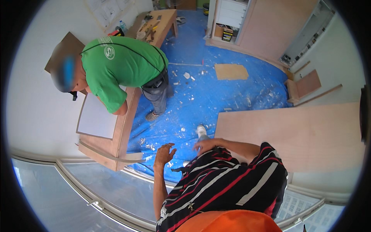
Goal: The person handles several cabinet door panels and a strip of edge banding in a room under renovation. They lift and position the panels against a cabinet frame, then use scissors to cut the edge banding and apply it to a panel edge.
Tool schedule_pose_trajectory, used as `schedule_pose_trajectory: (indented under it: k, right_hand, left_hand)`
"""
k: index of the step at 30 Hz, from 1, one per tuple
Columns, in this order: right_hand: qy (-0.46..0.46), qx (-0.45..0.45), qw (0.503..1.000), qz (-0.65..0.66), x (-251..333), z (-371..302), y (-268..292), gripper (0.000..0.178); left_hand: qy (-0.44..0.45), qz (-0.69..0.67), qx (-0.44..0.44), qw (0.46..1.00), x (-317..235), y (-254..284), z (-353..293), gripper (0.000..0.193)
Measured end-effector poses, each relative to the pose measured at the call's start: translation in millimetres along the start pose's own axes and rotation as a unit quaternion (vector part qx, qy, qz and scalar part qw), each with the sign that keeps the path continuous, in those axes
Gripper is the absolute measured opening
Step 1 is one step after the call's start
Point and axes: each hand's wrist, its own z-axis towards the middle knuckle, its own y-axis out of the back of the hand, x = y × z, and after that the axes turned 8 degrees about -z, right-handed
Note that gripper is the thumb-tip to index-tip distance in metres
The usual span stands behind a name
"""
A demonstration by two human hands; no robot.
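Observation:
My left hand (165,154) is raised above the blue floor sheet (185,98), its fingers loosely bent and apart, with nothing in them. Close to my striped shirt front, my right hand (205,145) hangs with fingers stretched out toward the left; no object shows in it. Neither hand touches the wooden bench (123,145) on the left. On that bench, in front of a person in a green shirt (123,62) who bends over it, lies a white-faced board (98,116). A thin curved strip (101,153) lies across the bench's near end.
A large wooden panel (286,131) extends along my right. Scraps and a flat tan piece (231,72) lie on the sheet. Hand tools cover the far bench (164,20). A cabinet (232,14) stands at the back, and a window frame (83,192) runs along the near left.

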Motion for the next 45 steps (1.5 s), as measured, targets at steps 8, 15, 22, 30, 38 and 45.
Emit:
schedule_pose_trajectory:
  k: [8,15,22,30,38,45]
  right_hand:
    - [0.072,0.083,0.994,-0.012,57,-48,142,0.049]
    - [0.011,-0.052,0.998,-0.041,3,-135,238,0.052]
    - [-0.057,-0.325,0.935,-0.127,-46,-170,268,0.044]
    - [-0.144,-0.249,0.957,0.047,-92,-216,348,0.044]
    - [-0.125,-0.35,0.928,0.004,-158,-232,515,0.061]
    - [-0.154,-0.41,0.899,-0.025,-187,-252,622,0.066]
  left_hand:
    - [0.009,0.103,0.098,0.99,-51,-5,153,0.041]
    - [-0.083,0.174,0.222,0.956,-111,-46,340,0.044]
    - [-0.215,0.194,0.319,0.902,-189,-113,480,0.044]
    - [-0.226,0.241,0.423,0.844,-221,-145,607,0.044]
    - [-0.264,0.361,0.447,0.775,-256,-146,803,0.041]
    - [-0.396,0.344,0.413,0.745,-340,-171,945,0.032]
